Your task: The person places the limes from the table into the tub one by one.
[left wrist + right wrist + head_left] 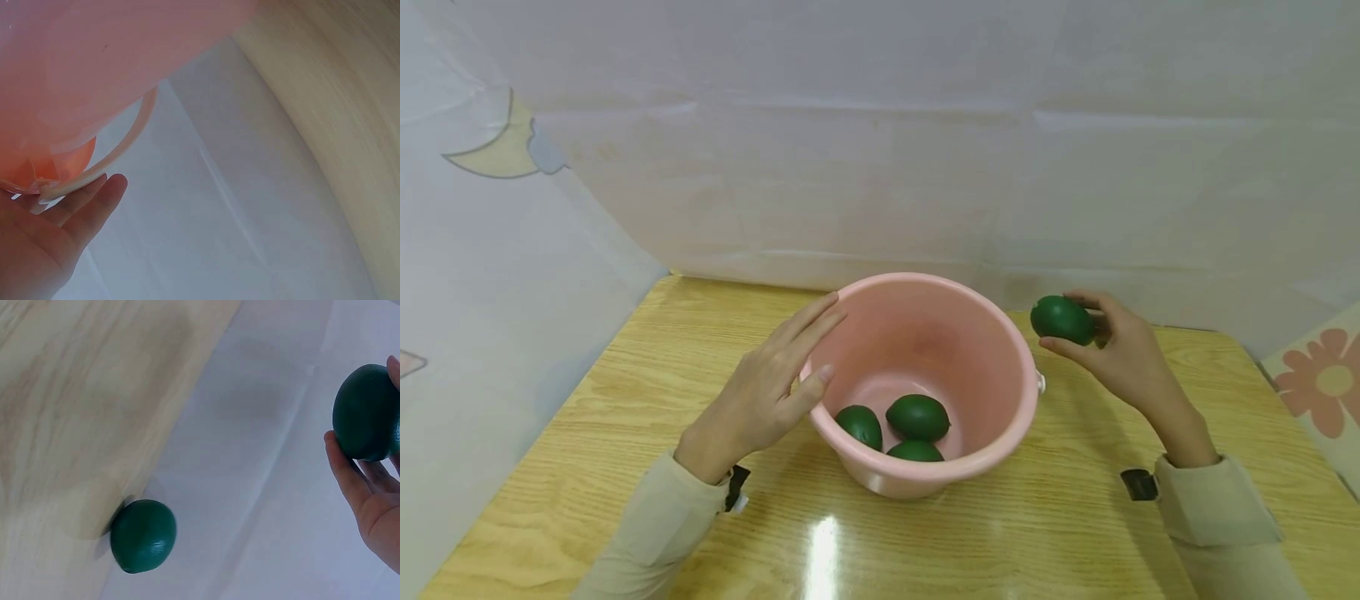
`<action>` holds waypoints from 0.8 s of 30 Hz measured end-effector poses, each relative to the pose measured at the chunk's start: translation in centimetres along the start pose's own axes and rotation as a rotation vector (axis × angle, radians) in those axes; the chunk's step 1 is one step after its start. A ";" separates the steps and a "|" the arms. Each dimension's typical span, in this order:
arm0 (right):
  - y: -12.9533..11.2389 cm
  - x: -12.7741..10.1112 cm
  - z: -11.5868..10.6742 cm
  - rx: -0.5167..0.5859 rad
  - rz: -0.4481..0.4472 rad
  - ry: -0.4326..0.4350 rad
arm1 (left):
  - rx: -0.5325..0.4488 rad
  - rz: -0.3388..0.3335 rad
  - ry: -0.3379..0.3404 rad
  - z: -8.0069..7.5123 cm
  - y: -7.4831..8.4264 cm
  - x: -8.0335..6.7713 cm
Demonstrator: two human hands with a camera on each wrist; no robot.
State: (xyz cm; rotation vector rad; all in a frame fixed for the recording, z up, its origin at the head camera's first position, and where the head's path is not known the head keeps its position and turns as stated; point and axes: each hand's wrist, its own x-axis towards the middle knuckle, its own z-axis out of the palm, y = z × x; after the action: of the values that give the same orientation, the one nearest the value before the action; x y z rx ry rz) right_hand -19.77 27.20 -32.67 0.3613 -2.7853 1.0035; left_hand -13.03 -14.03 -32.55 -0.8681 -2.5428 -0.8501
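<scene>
On the wooden bench point(625, 367) stands a pink bucket point(925, 333) with three green limes point(917, 417) lying in its bottom. Left hand point(767, 383) rests flat against the bucket's left rim, fingers straight, thumb over the edge, gripping nothing. Right hand point(1112, 350) holds a fourth lime point(1062, 320) between thumb and fingertips, just right of the rim; the right wrist view shows another lime point(144, 536) at the bench edge.
</scene>
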 end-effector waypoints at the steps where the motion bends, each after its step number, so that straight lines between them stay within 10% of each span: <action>1: -0.2 -0.1 -0.1 0.001 -0.008 0.010 | -0.001 0.000 0.000 0.0 0.0 0.0; 24: -4.3 -0.7 -1.0 0.052 -0.098 0.073 | -0.001 -0.003 -0.006 0.0 0.0 0.0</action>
State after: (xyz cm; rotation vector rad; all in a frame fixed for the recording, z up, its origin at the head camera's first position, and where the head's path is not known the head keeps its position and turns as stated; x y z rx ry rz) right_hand -17.84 24.78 -29.43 0.4541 -2.6527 1.0464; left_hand -13.05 -14.02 -32.58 -0.8685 -2.5495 -0.8510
